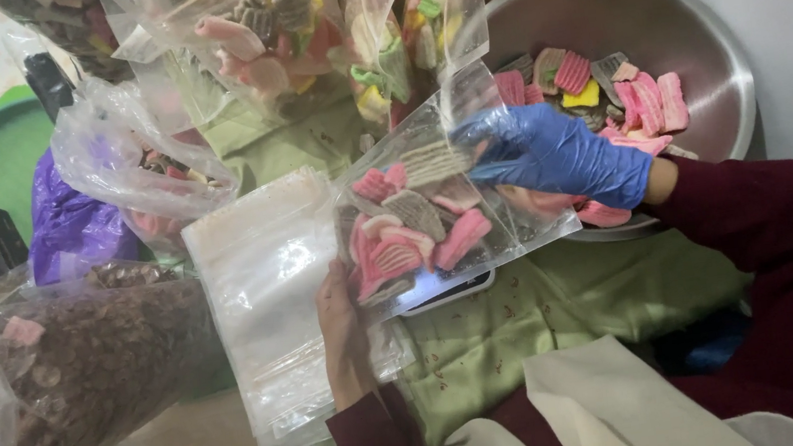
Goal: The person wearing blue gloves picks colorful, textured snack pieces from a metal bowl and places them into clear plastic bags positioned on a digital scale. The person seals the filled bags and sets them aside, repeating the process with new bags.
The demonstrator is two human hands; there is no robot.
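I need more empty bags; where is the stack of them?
In the head view, the stack of empty clear bags lies left of centre, beside the left hand, right of the brown-filled bag.

I can't see my right hand's fingertips inside the clear pouch. The steel bowl runs off the top edge, and the scale hides almost entirely beneath that pouch.

Clear snack pouch at centre, empty clear bags stacked beside it, filled pouches above, purple bag left
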